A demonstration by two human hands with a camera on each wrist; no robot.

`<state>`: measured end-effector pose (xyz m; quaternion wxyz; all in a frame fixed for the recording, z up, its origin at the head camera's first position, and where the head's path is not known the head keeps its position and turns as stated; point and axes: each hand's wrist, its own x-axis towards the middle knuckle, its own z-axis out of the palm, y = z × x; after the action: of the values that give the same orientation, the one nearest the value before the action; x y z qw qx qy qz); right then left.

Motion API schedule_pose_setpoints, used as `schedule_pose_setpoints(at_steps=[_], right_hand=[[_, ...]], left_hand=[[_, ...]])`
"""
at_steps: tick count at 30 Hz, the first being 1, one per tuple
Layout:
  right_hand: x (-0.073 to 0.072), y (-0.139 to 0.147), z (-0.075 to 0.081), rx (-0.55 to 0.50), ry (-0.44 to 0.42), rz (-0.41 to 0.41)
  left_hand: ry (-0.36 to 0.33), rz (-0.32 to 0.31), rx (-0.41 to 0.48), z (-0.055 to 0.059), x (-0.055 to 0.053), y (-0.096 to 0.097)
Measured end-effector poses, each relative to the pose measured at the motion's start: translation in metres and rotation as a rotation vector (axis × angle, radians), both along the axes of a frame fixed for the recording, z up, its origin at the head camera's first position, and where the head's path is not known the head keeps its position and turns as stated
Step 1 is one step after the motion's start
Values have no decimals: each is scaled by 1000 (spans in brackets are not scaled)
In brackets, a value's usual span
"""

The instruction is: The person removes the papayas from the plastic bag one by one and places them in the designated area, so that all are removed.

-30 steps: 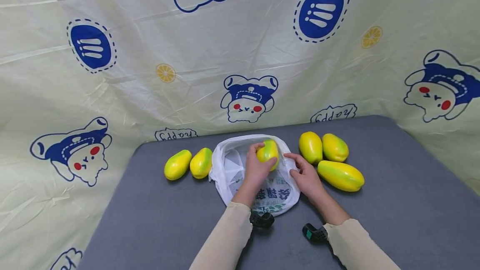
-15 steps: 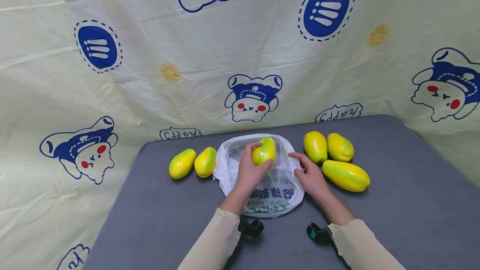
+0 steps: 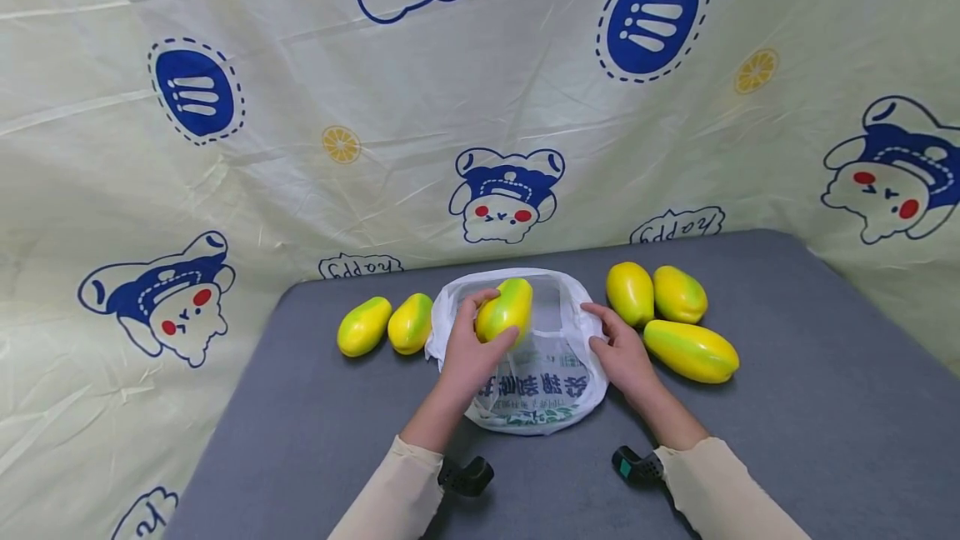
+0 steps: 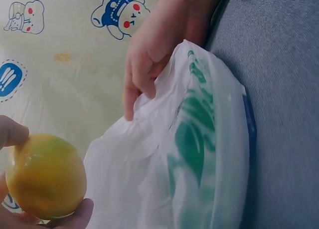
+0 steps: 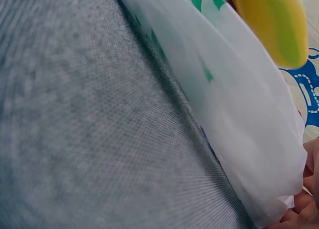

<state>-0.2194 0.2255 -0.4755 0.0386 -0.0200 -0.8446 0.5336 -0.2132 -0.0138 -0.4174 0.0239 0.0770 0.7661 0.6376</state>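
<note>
My left hand (image 3: 465, 357) grips a yellow-green papaya (image 3: 512, 311) over the left part of the white plastic bag (image 3: 543, 423), thumb on one side and fingers on the other. The bag lies mouth-up with printed characters and green leaves on it. In the left wrist view the held papaya (image 4: 47, 176) appears beside the bag's edge. My right hand (image 3: 622, 357) pinches the bag's right rim; its fingertips (image 5: 301, 201) show at the plastic in the right wrist view.
To the bag's left two papayas (image 3: 364, 327) lie close together. Three more papayas (image 3: 692, 352) are grouped just beyond my right hand. All rest on a grey cloth-covered table (image 3: 315, 440), backed by a pale patterned curtain (image 3: 405, 90).
My left hand has carried the papaya leftward across the bag's mouth, away from my right hand. The right hand stays at the bag's rim; the view has shifted slightly.
</note>
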Motion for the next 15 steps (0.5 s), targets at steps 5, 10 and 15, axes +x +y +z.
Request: schedule_pose_setpoints(at_steps=[5,10,15], right_hand=[[0,-1,-1,-13,-14,-21],[0,-1,-1,-36,-36,-38],[1,-1,0,-39,-38,-49]], left_hand=[[27,13,-1,2,4,-22],[41,-20,-31,2,7,-45],[-3,-65,-47,0,12,-69]])
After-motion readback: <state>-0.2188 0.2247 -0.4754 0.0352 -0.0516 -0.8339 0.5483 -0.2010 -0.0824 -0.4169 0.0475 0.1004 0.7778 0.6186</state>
